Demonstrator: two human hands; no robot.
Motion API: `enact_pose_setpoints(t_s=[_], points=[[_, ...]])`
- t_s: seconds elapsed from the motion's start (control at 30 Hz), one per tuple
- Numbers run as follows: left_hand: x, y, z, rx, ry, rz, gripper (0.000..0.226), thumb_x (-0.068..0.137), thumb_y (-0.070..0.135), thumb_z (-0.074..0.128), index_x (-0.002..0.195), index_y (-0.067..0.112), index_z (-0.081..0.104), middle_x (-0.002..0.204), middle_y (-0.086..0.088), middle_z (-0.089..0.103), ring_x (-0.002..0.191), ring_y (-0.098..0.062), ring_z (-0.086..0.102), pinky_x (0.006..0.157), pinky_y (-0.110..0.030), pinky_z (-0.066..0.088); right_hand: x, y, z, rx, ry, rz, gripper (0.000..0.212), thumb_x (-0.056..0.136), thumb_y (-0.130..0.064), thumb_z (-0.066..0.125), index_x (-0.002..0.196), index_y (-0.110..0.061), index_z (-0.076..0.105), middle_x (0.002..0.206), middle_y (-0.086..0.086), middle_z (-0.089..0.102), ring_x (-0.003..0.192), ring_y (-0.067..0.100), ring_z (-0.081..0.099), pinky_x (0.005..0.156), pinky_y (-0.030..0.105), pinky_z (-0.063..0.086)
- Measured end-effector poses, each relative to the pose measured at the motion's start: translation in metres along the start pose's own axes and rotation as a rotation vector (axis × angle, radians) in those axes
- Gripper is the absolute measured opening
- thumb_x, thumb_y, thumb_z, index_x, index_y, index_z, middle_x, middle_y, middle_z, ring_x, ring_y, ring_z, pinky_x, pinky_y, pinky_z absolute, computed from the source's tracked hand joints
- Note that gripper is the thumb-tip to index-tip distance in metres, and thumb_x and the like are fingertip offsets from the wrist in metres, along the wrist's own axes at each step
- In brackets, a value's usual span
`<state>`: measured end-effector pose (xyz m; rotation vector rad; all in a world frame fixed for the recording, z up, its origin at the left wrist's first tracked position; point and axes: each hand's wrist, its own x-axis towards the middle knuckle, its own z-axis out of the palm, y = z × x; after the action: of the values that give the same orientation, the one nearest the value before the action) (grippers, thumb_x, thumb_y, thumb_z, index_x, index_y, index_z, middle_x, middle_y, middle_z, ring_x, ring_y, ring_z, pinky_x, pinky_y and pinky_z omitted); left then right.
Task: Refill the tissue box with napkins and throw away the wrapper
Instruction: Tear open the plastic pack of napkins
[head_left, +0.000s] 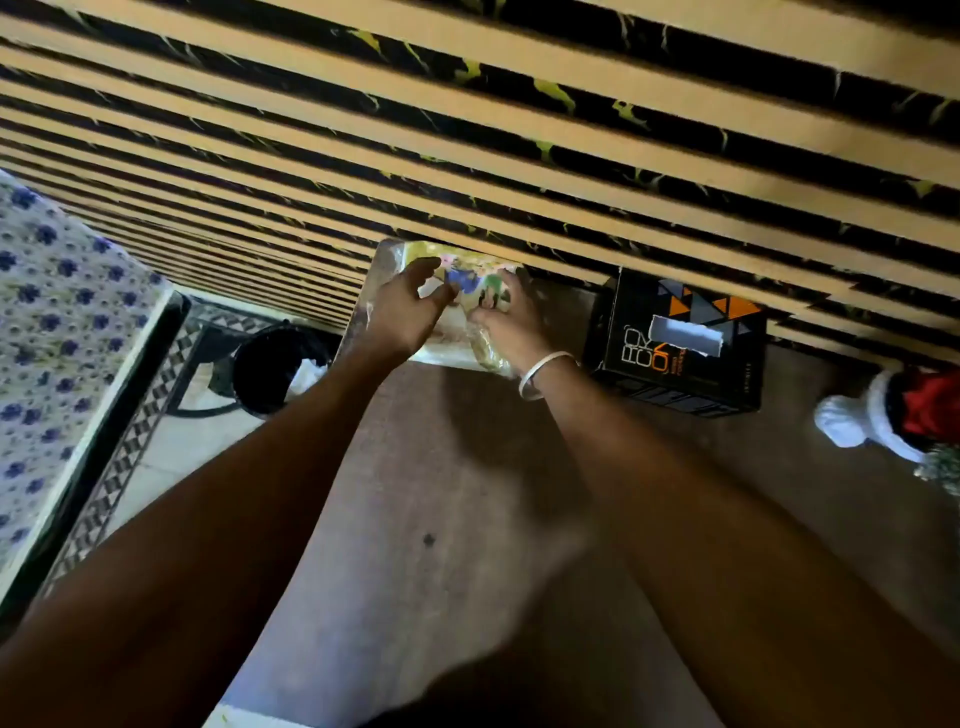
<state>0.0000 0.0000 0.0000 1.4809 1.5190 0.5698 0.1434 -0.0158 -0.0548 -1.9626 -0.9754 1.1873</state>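
A napkin pack in a clear printed wrapper lies on the brown table against the striped wall. My left hand pinches the wrapper's top with its fingers. My right hand, with a white bangle on the wrist, grips the wrapper beside it. A black tissue box with orange triangles and a slot on top stands to the right of the pack, apart from both hands.
A black waste bin with a white liner stands on the floor left of the table. A flower-print cloth covers furniture at far left. A red and white figurine sits at the table's right edge.
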Motion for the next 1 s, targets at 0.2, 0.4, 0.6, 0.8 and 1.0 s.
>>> enact_pose_setpoints(t_s=[0.2, 0.4, 0.6, 0.8, 1.0], points=[[0.000, -0.012, 0.002, -0.024, -0.054, -0.056, 0.063, 0.091, 0.043, 0.060, 0.145, 0.014, 0.045, 0.145, -0.012, 0.052, 0.132, -0.025, 0.050, 0.109, -0.045, 0.044, -0.006, -0.001, 0.000, -0.150, 0.005, 0.007, 0.091, 0.062, -0.024, 0.076, 0.145, -0.030, 0.040, 0.161, 0.005, 0.009, 0.149, 0.024, 0.014, 0.118, 0.042, 0.029], [0.002, -0.021, -0.001, 0.167, 0.120, 0.029, 0.059, 0.088, 0.036, 0.063, 0.140, 0.013, 0.049, 0.138, -0.009, 0.055, 0.121, -0.024, 0.056, 0.101, -0.040, 0.050, -0.009, 0.017, -0.003, -0.192, -0.025, 0.062, 0.100, 0.067, -0.010, 0.074, 0.148, -0.045, 0.028, 0.160, 0.009, 0.020, 0.148, 0.029, 0.019, 0.118, 0.048, 0.028], [-0.006, -0.026, 0.000, 0.235, 0.079, -0.027, 0.060, 0.088, 0.029, 0.067, 0.143, 0.014, 0.048, 0.145, -0.011, 0.049, 0.126, -0.028, 0.052, 0.102, -0.036, 0.046, -0.016, 0.026, 0.002, -0.160, -0.038, 0.067, 0.098, 0.063, -0.004, 0.072, 0.145, -0.043, 0.035, 0.154, 0.007, 0.031, 0.145, 0.031, 0.026, 0.115, 0.048, 0.034], [-0.044, -0.032, 0.001, 0.290, 0.072, -0.021, 0.051, 0.090, 0.028, 0.066, 0.137, 0.012, 0.053, 0.144, -0.009, 0.049, 0.128, -0.026, 0.050, 0.102, -0.032, 0.043, -0.055, 0.048, 0.007, -0.156, -0.072, 0.059, 0.093, 0.068, -0.005, 0.073, 0.145, -0.039, 0.037, 0.147, 0.009, 0.031, 0.141, 0.032, 0.028, 0.115, 0.048, 0.034], [-0.094, -0.060, 0.004, 0.240, 0.027, -0.075, 0.050, 0.086, 0.025, 0.070, 0.133, 0.013, 0.056, 0.148, -0.008, 0.041, 0.126, -0.029, 0.052, 0.106, -0.039, 0.044, -0.109, 0.066, 0.012, -0.185, -0.077, 0.031, 0.092, 0.067, -0.002, 0.071, 0.146, -0.035, 0.038, 0.148, 0.011, 0.028, 0.141, 0.034, 0.030, 0.116, 0.046, 0.032]])
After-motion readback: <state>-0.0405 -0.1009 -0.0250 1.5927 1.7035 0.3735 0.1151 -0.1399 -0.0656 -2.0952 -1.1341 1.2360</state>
